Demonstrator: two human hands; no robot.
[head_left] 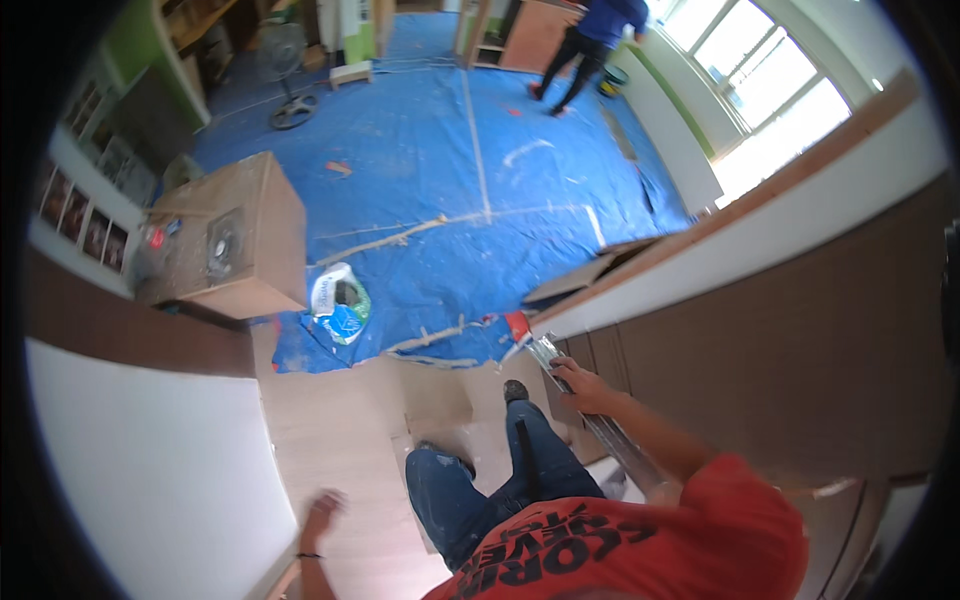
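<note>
Evidently a carrying stage, I judge: 1 long metal bar (624,450) in hand, not set down. Blue sheeting (400,180) covers the far floor; beige flooring (315,400) shows nearer. What remains for the bar, I cannot tell. It slants along my right side, gripped by my right hand (585,388), upper end just beyond the fingers. My left hand (322,508) hangs well apart, blurred; cannot tell if open or curled.

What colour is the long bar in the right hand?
Silvery grey; the bar shows in the head view.

Black lettering (552,540) on red shirt (690,530); print on bag (342,320).
</note>
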